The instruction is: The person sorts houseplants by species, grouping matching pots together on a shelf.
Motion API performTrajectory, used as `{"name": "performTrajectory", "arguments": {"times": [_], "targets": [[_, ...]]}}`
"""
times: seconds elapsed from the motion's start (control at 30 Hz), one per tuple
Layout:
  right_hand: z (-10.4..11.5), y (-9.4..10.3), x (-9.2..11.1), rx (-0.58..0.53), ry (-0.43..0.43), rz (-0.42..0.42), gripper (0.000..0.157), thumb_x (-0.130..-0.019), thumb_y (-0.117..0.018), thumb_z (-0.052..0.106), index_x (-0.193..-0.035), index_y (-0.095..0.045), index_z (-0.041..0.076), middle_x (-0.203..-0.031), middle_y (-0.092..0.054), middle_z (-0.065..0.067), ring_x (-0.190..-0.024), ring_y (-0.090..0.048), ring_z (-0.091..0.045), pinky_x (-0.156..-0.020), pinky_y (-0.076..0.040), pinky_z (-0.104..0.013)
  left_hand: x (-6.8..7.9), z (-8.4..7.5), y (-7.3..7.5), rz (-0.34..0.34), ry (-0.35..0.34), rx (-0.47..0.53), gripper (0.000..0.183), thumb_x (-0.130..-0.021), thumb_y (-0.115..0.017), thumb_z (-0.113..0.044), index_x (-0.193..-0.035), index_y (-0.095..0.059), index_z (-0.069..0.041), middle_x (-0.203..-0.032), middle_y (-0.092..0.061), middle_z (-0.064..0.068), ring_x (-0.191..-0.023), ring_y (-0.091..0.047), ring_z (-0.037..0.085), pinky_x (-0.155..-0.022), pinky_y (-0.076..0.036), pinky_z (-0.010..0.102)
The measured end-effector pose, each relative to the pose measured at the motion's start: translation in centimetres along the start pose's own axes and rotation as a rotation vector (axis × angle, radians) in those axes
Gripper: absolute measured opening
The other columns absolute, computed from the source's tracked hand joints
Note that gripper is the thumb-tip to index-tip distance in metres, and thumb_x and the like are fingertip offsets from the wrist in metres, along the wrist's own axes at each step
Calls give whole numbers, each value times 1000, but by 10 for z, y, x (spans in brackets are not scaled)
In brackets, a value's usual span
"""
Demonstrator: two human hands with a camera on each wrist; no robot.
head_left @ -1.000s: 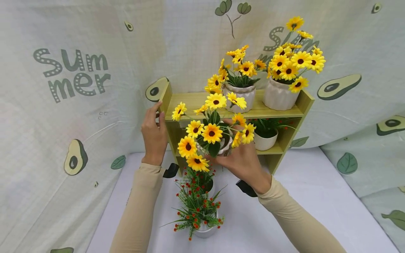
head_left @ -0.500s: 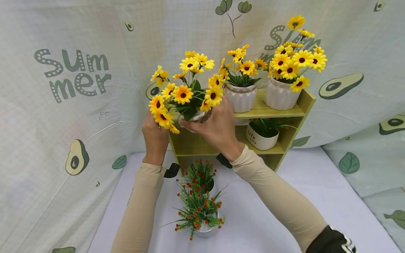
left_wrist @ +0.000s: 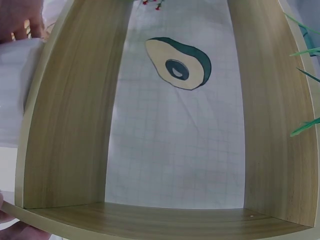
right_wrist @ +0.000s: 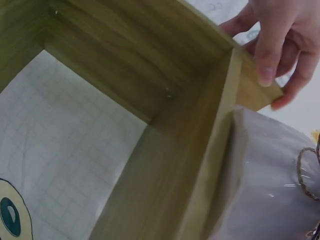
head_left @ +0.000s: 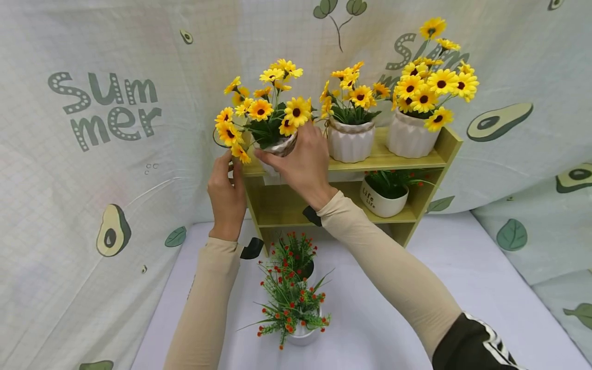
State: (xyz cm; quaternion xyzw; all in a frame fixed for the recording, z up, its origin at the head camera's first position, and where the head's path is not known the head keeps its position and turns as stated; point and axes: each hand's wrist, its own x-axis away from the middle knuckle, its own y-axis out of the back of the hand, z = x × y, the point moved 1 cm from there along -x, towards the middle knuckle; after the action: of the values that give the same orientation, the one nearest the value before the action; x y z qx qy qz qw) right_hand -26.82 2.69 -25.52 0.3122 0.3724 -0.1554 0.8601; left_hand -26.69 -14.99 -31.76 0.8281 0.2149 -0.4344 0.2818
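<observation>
My right hand (head_left: 305, 164) grips a white ribbed flowerpot (right_wrist: 275, 170) with yellow artificial sunflowers (head_left: 261, 110) at the left end of the top board of a wooden shelf (head_left: 287, 205). Twine is tied around this pot. In the head view its base overlaps the board's front edge; whether it bears fully on the board I cannot tell. My left hand (head_left: 226, 198) pinches the shelf's left end panel, thumb and fingers on either side, as the right wrist view shows (right_wrist: 287, 50). Two more sunflower pots, a middle one (head_left: 351, 141) and a right one (head_left: 411, 134), stand along the top.
A white "Life" pot (head_left: 384, 200) with a green plant sits in the right part of the middle tier. Two red-flowered plants, a nearer one (head_left: 293, 308) and a farther one (head_left: 296, 254), stand on the white table (head_left: 370, 318) before the shelf. A printed cloth (head_left: 125, 180) hangs behind.
My right hand has carried the sunflower pot left and up from in front of the shelf to the top board's left end. The left hand has stayed at the left panel.
</observation>
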Motion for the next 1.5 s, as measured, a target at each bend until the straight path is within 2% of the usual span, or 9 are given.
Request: {"name": "performTrajectory", "arguments": {"times": [0.2, 0.4, 0.63, 0.8, 0.97, 1.1, 1.27, 1.4, 1.5], "targets": [[-3, -5, -9, 41, -143, 90, 89, -80, -86, 62, -137, -59, -1, -118, -67, -16, -117, -61, -36, -100, -47, -52, 0, 2, -2, 2, 6, -4, 30, -109, -58, -8, -135, -63, 6, -124, -69, 25, -105, -72, 39, -75, -62, 48], [-4, -8, -17, 110, -218, 167, 99, -86, -76, 69, -148, -51, -4, -125, -67, -19, -122, -61, -37, -102, -49, -52, 0, 2, -2, 2, 23, 5, 32, -108, -60, -6, -138, -63, 3, -126, -69, 24, -105, -71, 39, -76, -62, 48], [-7, -11, -22, 173, -249, 227, 112, -90, -68, 74, -158, -37, -9, -134, -64, -23, -123, -61, -38, -99, -52, -51, 1, 2, -2, -1, 18, 9, 32, -108, -60, -8, -138, -63, 4, -123, -69, 24, -104, -70, 39, -75, -62, 48], [-9, -13, -26, 215, -231, 234, 114, -90, -65, 76, -159, -36, -9, -132, -64, -25, -119, -63, -39, -96, -54, -51, 0, 2, -3, -10, 14, 8, 31, -108, -60, -8, -137, -63, 4, -121, -69, 24, -104, -70, 38, -74, -61, 47], [-10, -14, -25, 221, -242, 243, 114, -91, -63, 78, -161, -33, -7, -137, -63, -22, -124, -62, -38, -99, -54, -50, 1, 2, -2, -3, 14, 8, 31, -108, -59, -7, -137, -63, 4, -122, -69, 24, -104, -70, 38, -75, -62, 47], [-8, -10, -10, 179, -216, 226, 112, -93, -68, 71, -165, -26, -3, -150, -56, -19, -134, -56, -35, -110, -48, -48, 1, 2, -1, 0, 13, 6, 31, -109, -59, -8, -137, -63, 4, -122, -69, 25, -104, -70, 39, -75, -62, 48], [-5, 0, 23, 132, -123, 186, 107, -93, -76, 58, -163, -26, -6, -164, -40, -22, -150, -43, -36, -123, -36, -48, 3, 3, 0, -1, 11, 8, 31, -109, -58, -9, -137, -63, 4, -122, -69, 25, -103, -70, 41, -74, -62, 49], [-5, 14, 55, 106, -95, 154, 106, -93, -79, 54, -164, -26, -5, -165, -37, -24, -151, -40, -39, -123, -34, -54, 2, 3, 0, -4, 9, 15, 32, -109, -58, -9, -138, -63, 3, -122, -68, 25, -103, -70, 41, -74, -61, 49], [-12, 24, 84, 81, -74, 127, 100, -93, -81, 48, -163, -31, -3, -162, -41, -24, -147, -44, -40, -119, -37, -58, 2, 4, -1, -5, 8, 20, 32, -109, -58, -9, -138, -63, 3, -120, -68, 25, -103, -70, 40, -74, -61, 48]]}}
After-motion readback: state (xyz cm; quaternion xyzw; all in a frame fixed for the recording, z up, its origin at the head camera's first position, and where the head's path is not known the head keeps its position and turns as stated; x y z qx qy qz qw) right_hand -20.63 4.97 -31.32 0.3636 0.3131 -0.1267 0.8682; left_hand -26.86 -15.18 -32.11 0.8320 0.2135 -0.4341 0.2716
